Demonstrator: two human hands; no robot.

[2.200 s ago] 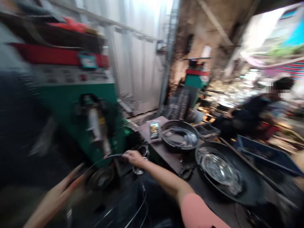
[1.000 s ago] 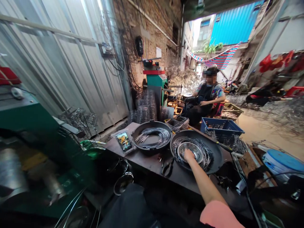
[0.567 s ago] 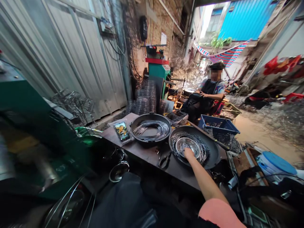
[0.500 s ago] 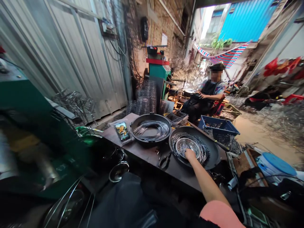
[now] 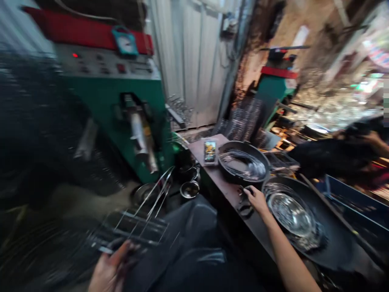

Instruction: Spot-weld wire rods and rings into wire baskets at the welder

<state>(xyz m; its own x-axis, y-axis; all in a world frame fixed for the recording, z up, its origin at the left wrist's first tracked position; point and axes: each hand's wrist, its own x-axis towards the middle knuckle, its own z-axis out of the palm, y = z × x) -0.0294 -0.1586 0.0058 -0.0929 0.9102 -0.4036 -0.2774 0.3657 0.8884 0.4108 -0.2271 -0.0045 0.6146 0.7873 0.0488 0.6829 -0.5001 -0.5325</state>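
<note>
My left hand [image 5: 111, 267] is low at the bottom left, blurred by motion, and its fingers close on a flat wire rack [image 5: 129, 231]. My right hand [image 5: 257, 200] is over the dark metal table [image 5: 217, 178], with its fingertips just above a pair of pliers [image 5: 244, 207]. To its right stands a wide black pan [image 5: 337, 243] holding a steel bowl [image 5: 288, 213] and loops of wire. Whether the fingers touch the pliers is hard to tell.
A green machine [image 5: 106, 101] with a red top and gauge stands at the left. On the table lie a phone [image 5: 209, 151] and a second black pan [image 5: 243, 162] of wire. Small steel bowls [image 5: 190, 189] sit below the table edge. A blurred co-worker [image 5: 334, 156] sits beyond a blue crate [image 5: 349, 202].
The view has swung left and tilted. My right hand has moved out of the pan to the pliers on the table. My left hand has come into view gripping the wire rack.
</note>
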